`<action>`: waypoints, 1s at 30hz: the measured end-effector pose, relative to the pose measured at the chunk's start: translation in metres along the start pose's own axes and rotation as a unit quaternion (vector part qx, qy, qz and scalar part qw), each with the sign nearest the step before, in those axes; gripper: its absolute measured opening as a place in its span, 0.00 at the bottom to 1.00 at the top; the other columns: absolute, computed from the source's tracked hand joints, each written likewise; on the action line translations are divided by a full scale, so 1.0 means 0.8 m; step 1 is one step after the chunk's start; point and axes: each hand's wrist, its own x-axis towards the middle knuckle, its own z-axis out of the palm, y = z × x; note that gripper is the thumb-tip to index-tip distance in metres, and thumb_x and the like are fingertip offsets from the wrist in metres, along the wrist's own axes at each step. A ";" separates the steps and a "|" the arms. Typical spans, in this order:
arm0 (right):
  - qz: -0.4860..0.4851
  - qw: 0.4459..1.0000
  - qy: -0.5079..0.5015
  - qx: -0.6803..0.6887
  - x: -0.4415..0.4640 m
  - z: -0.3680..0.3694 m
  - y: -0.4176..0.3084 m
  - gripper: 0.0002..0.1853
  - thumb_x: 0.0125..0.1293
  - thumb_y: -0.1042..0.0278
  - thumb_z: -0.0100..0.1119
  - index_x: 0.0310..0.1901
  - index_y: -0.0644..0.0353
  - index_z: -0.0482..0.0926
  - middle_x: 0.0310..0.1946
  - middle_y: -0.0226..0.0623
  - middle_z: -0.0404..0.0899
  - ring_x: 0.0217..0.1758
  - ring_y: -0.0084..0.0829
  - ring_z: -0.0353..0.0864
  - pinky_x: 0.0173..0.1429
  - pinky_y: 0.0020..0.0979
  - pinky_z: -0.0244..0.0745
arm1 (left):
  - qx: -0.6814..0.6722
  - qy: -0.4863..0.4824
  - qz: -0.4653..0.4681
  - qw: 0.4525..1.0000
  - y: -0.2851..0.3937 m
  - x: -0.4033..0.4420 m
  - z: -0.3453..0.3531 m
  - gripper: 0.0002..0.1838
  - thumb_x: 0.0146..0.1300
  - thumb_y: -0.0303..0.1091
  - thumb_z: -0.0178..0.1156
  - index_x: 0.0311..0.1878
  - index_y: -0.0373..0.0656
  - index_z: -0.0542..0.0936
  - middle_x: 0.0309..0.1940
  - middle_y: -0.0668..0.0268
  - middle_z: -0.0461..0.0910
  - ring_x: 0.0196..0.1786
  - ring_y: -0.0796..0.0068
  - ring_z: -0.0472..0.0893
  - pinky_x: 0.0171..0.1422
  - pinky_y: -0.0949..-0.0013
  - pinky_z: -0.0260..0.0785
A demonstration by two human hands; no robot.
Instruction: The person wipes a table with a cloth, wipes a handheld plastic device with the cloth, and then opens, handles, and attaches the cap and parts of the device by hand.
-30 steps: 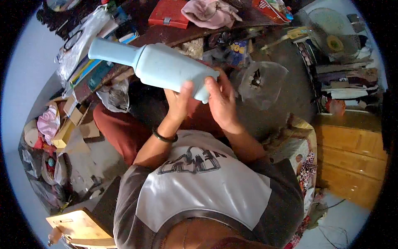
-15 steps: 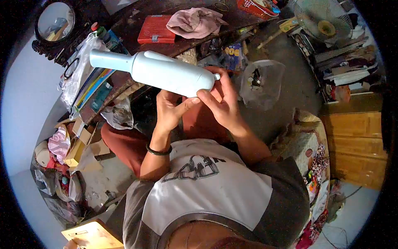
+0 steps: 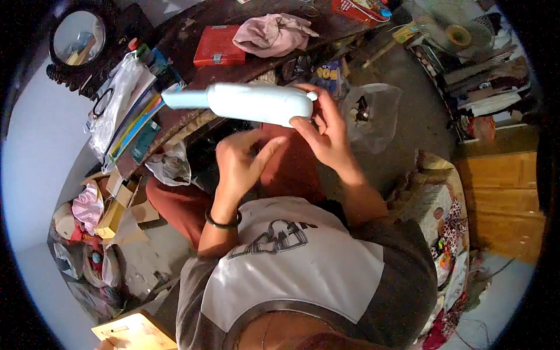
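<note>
A pale blue, bottle-shaped object (image 3: pixel 256 102) with a narrower neck lies nearly level in front of me, its neck to the left. My right hand (image 3: pixel 326 131) grips its rounded right end, thumb below and fingers behind, beside a small knob. Below the object, my left hand (image 3: pixel 242 160) is apart from it, with thumb and fingers spread and nothing between them. A dark bracelet (image 3: pixel 223 224) circles my left wrist.
Behind the object, a dark table (image 3: pixel 175 35) bears a red case (image 3: pixel 220 46) and a pink cloth (image 3: pixel 274 35). A clear plastic bin (image 3: pixel 373 116) stands at right on the floor. Cardboard boxes (image 3: pixel 114 219) lie at left, a fan (image 3: pixel 458 35) at upper right.
My left hand has let go of the pale blue object and dropped below it. The object has shifted right in my right hand, and its neck end has swung lower, closer to level.
</note>
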 end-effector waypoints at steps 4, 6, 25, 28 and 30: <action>-0.080 0.985 -0.061 -0.142 0.001 -0.032 -0.008 0.25 0.63 0.73 0.61 0.60 0.68 0.68 0.57 0.41 0.73 0.59 0.28 0.72 0.61 0.29 0.68 | 0.145 0.173 0.210 0.951 0.047 0.000 -0.030 0.25 0.43 0.47 0.75 0.41 0.41 0.81 0.34 0.60 0.82 0.39 0.58 0.80 0.44 0.61 0.70; -0.120 0.975 -0.085 -0.168 0.000 -0.035 -0.010 0.24 0.62 0.73 0.62 0.59 0.68 0.70 0.57 0.42 0.74 0.58 0.29 0.74 0.61 0.30 0.68 | 0.203 0.129 0.147 0.959 0.061 0.012 -0.031 0.35 0.40 0.54 0.74 0.48 0.41 0.79 0.38 0.58 0.80 0.45 0.55 0.79 0.51 0.58 0.68; -0.044 0.985 -0.163 -0.040 -0.011 0.004 0.014 0.23 0.63 0.66 0.58 0.59 0.62 0.71 0.60 0.37 0.74 0.58 0.34 0.70 0.64 0.34 0.60 | -0.345 0.070 -0.009 0.936 -0.031 -0.023 0.062 0.28 0.53 0.49 0.72 0.46 0.34 0.79 0.33 0.62 0.83 0.36 0.75 0.82 0.42 0.70 0.74; -0.019 0.993 -0.109 0.048 -0.013 0.010 0.005 0.22 0.64 0.68 0.57 0.59 0.63 0.71 0.57 0.40 0.76 0.59 0.33 0.72 0.64 0.35 0.64 | -0.327 0.056 -0.008 0.943 -0.016 -0.018 0.051 0.23 0.56 0.44 0.71 0.44 0.34 0.80 0.32 0.61 0.83 0.35 0.75 0.82 0.42 0.70 0.74; -0.015 0.992 -0.045 0.117 -0.009 0.017 0.005 0.19 0.65 0.71 0.57 0.57 0.65 0.71 0.54 0.42 0.77 0.58 0.32 0.75 0.62 0.35 0.69 | -0.285 -0.018 -0.087 0.954 -0.013 -0.013 0.042 0.20 0.57 0.40 0.69 0.45 0.34 0.80 0.32 0.61 0.84 0.36 0.75 0.82 0.42 0.70 0.74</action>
